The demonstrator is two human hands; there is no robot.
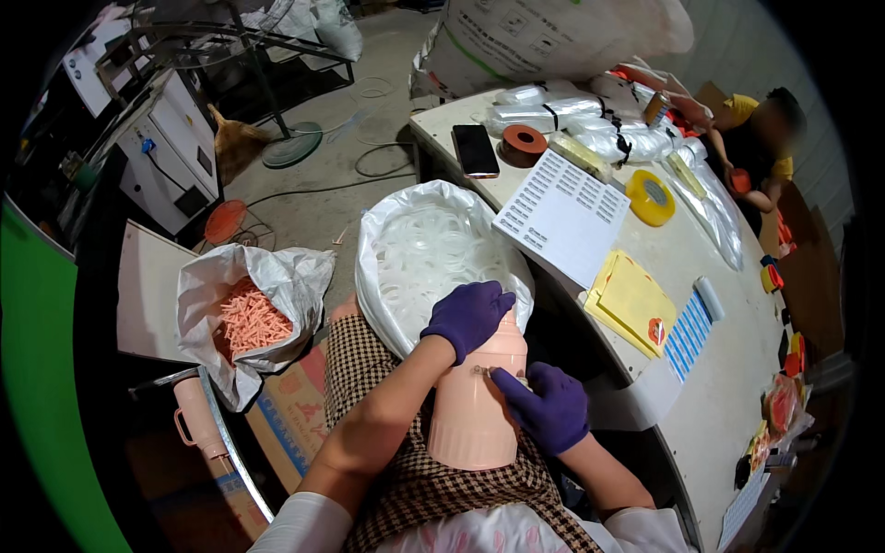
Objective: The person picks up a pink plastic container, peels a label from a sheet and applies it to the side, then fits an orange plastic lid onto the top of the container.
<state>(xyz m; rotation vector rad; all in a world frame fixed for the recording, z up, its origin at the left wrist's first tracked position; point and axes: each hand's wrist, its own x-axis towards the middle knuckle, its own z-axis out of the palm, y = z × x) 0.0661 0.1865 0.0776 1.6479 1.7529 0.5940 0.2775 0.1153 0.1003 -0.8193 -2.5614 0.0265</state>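
Now the left hand [467, 316] clamps the pink plastic jug [474, 405] at its 12 o'clock top, right hand [549, 405] pinching a fitting at 3 o'clock; light, rigid, likely slippery.

Single head-worn fisheye, left of the pair, looking steeply down from close range at lap and hands, desk [737, 387] curving off right.

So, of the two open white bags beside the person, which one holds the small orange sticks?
The smaller crumpled bag on the person's left holds the orange sticks. The larger bag, behind the left hand, holds clear white rings.
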